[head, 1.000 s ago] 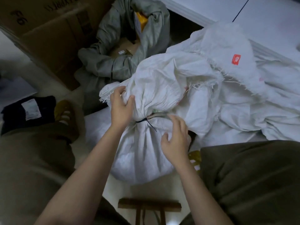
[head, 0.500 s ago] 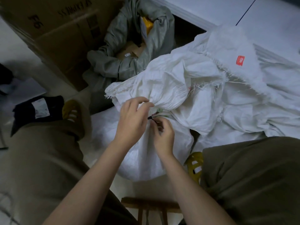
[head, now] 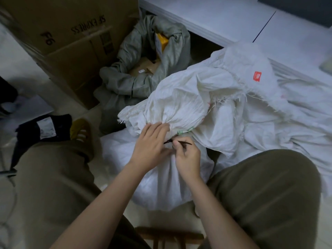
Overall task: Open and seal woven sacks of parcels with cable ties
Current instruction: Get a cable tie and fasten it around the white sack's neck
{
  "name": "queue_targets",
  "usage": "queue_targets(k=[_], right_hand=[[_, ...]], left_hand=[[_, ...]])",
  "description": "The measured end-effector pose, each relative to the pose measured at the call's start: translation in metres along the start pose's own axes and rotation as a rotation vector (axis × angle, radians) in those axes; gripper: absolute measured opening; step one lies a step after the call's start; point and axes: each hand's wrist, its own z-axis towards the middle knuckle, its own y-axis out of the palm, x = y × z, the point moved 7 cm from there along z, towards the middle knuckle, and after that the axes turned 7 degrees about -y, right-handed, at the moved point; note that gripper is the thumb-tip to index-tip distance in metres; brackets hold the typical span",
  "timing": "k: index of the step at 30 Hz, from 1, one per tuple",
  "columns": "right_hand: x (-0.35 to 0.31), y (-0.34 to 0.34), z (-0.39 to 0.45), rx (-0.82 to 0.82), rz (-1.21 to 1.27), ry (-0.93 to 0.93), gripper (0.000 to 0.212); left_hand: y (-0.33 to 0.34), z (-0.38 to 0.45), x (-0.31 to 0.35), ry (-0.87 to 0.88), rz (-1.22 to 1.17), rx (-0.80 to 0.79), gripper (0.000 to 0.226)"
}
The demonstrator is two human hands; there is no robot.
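The white woven sack [head: 172, 177] stands on the floor between the person's knees, its neck bunched. The left hand [head: 150, 146] lies with fingers straight on the gathered cloth; the right hand [head: 187, 157] pinches the black cable tie [head: 179, 141]. Soft, slippery fabric, thin springy tie — best gripped at the tail, I judge.

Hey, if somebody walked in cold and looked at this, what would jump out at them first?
Probably the two hands at centre: the right hand pinches a black cable tie at the gathered neck of a white woven sack, while the left hand rests on the neck. Next, the pile of white sacks to the right, and the large cardboard box at upper left.
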Motion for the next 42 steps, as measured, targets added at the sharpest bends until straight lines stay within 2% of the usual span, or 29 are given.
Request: queue_targets(k=[4, 9, 12, 16, 24, 37, 42], right_hand=[[-0.006, -0.008, -0.005, -0.047, -0.060, -0.030, 0.010], [0.013, -0.004, -0.006, -0.041, 0.026, 0.208, 0.022], [0.021, -0.002, 0.002, -0.028, 0.078, 0.296, 0.019], [0.034, 0.002, 0.011, -0.028, 0.197, 0.419, 0.021], [0.050, 0.007, 0.011, -0.025, 0.213, 0.469, 0.018], [0.063, 0.013, 0.006, 0.040, 0.195, 0.460, 0.020], [0.070, 0.014, 0.005, 0.054, 0.238, 0.498, 0.021]], left_hand=[[0.002, -0.005, -0.001, -0.074, -0.200, -0.031, 0.049], [0.017, -0.006, -0.010, -0.199, -0.335, -0.019, 0.035], [0.024, -0.002, -0.009, -0.162, -0.303, -0.011, 0.031], [0.024, 0.001, -0.003, -0.055, -0.174, 0.118, 0.025], [0.033, -0.001, -0.005, -0.139, -0.216, 0.162, 0.021], [0.057, 0.007, -0.008, -0.207, -0.166, 0.024, 0.024], [0.051, 0.011, -0.009, -0.232, -0.239, 0.062, 0.022]])
